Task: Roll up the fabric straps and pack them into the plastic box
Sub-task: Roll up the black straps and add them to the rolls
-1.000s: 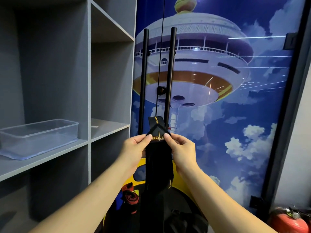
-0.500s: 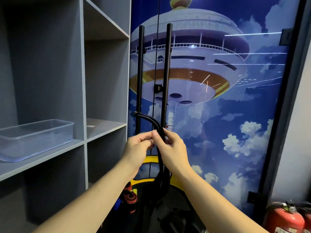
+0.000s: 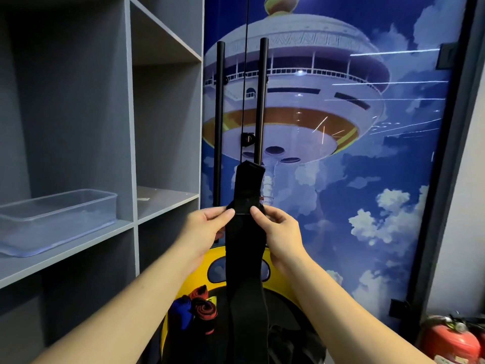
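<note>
Strap [image 3: 245, 248]: black, held upright.
Left hand [image 3: 207, 229]: pinches its edge.
Right hand [image 3: 279, 232]: pinches opposite edge.
Box [image 3: 56, 219]: on shelf [image 3: 78, 249], nine o'clock.

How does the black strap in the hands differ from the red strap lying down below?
The black strap hangs long and unrolled, pinched by the left hand and right hand; the red strap lies coiled and untouched. The black strap is held up high; the red strap rests low. Neither is in the plastic box.

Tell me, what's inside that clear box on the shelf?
Nothing that shows: the box looks empty through its clear walls. Both hands, left and right, pinch a black strap, not yet rolled.
</note>
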`<state>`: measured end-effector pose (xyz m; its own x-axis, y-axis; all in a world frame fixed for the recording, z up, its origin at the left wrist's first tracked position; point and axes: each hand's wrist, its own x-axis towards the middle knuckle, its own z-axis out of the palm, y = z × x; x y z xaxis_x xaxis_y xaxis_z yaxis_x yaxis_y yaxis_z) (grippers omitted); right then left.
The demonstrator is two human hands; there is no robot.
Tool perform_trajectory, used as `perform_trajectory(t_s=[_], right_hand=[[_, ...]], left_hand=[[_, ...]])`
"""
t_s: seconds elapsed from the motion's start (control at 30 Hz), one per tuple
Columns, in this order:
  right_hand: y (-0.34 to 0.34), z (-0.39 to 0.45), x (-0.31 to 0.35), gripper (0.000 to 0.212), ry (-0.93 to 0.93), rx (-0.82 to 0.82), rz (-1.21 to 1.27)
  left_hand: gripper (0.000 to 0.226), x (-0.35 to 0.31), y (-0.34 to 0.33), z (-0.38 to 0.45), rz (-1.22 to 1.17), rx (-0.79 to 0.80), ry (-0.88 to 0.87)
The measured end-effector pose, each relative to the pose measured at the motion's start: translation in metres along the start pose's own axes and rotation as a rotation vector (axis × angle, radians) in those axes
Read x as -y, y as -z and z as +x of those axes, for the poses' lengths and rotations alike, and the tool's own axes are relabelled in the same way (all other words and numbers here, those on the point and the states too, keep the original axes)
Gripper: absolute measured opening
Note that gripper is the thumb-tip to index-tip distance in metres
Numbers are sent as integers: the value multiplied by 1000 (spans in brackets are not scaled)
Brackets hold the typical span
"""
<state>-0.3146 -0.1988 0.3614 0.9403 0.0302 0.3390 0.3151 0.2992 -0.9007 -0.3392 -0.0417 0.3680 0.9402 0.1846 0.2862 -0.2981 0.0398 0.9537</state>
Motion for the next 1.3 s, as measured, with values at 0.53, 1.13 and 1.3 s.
perform_trajectory(t_s=[0.53, 1.13, 1.3], right_hand=[[27, -11, 8, 35, -170, 162, 71], [43, -36, -34, 29, -143, 92, -76], [54, -34, -124, 27, -333, 9, -120]], left_hand=[[21, 13, -8, -13, -113, -78, 55], [12, 56, 9, -26, -154, 1, 199], [27, 144, 18, -16, -91, -17, 451]])
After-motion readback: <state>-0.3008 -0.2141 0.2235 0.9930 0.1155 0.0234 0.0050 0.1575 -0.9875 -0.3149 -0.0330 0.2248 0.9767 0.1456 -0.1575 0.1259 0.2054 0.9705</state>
